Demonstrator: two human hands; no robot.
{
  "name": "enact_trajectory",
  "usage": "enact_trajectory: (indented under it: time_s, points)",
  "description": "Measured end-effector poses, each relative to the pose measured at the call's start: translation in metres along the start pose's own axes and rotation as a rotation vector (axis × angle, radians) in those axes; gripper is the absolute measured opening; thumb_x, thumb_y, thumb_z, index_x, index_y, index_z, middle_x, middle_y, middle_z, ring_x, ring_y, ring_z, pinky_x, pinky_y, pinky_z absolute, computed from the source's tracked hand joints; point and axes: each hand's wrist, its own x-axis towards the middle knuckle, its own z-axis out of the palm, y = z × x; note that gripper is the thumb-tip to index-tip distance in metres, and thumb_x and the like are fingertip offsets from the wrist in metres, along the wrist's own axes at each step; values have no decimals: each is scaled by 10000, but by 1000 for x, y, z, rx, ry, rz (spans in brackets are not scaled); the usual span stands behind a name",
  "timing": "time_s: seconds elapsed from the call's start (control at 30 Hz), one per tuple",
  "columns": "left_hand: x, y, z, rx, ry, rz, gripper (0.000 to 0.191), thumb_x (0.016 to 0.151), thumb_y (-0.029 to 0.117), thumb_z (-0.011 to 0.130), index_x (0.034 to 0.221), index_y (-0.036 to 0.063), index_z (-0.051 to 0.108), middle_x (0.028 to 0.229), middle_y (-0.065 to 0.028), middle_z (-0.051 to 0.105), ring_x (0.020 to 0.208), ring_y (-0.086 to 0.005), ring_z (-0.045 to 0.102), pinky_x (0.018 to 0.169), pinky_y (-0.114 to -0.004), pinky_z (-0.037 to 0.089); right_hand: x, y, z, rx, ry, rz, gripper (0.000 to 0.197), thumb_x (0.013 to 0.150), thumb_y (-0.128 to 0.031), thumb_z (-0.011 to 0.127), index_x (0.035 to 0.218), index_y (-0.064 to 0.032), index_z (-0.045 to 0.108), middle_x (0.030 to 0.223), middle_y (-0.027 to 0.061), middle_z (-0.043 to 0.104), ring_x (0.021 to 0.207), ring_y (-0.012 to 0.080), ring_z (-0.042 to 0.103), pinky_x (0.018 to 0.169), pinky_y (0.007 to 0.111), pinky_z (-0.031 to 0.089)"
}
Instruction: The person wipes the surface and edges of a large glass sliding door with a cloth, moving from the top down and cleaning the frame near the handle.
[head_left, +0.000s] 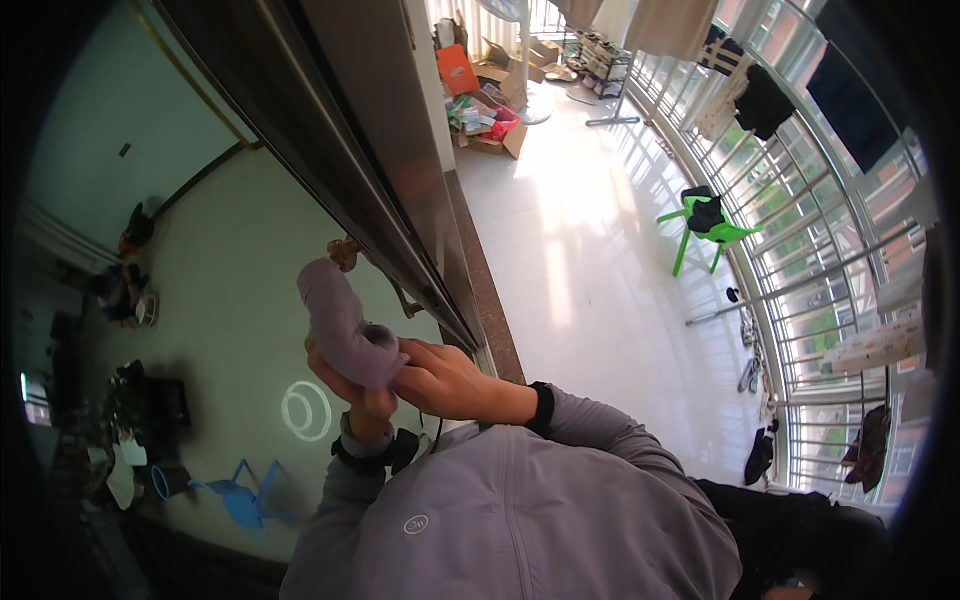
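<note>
A mauve cloth, folded into a thick curved roll, is held up in front of my chest. My left hand grips it from below and is partly hidden behind it. The fingers of my right hand close on its lower right end, where a dark hollow shows in the fold. Just beyond the cloth's upper end is a bronze-coloured door handle, mounted on a dark door frame. Cloth and handle overlap in the view; whether they touch I cannot tell.
Right of the frame, a sunlit tiled floor holds a green plastic chair by barred windows. Cardboard boxes lie farther off. A metal pole crosses at right. A blue chair stands in the dim room at left.
</note>
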Motion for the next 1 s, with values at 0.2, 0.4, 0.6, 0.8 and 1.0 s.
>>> enact_trajectory:
  time_s: [0.2, 0.4, 0.6, 0.8, 1.0]
  points:
    - [15, 64, 115, 294, -476, 505, 530, 732, 181, 638, 1172, -43, 444, 1169, -179, 488, 1066, -335, 517, 929, -419, 426, -28, 50, -91, 679, 264, 350, 235, 745, -82, 666, 952, 2, 594, 1168, 241, 538, 1039, 331, 581, 842, 369, 484]
    - [30, 58, 194, 309, -166, 632, 445, 685, 75, 612, 1106, -35, 518, 1145, -179, 484, 1098, -341, 462, 904, -402, 434, -5, 103, -174, 563, 435, 72, 252, 820, -14, 600, 1039, -5, 475, 1229, 287, 463, 1083, 315, 545, 902, 381, 430]
    - [51, 33, 235, 619, -260, 729, 460, 713, 127, 609, 1134, -14, 491, 1207, -177, 386, 1095, -341, 454, 913, -429, 422, 18, 167, -200, 507, 400, 147, 308, 787, 23, 607, 1048, -17, 449, 1235, 253, 472, 1028, 225, 560, 829, 296, 453]
    - [71, -16, 251, 701, 167, 595, 464, 697, 162, 615, 1095, -37, 482, 1160, -217, 367, 1047, -368, 461, 866, -422, 445, 87, 207, -194, 679, 34, 31, 333, 711, 64, 599, 1018, 0, 487, 1208, 260, 475, 925, 278, 612, 737, 298, 505]
    - [121, -41, 261, 733, 389, 477, 738, 860, 351, 385, 1408, -38, 81, 1433, -288, 72, 1319, -399, 191, 1066, -497, 215, 153, 238, -144, 749, -170, -273, 520, 713, -29, 664, 1211, -63, 520, 1293, 223, 457, 1108, 379, 531, 857, 373, 496]
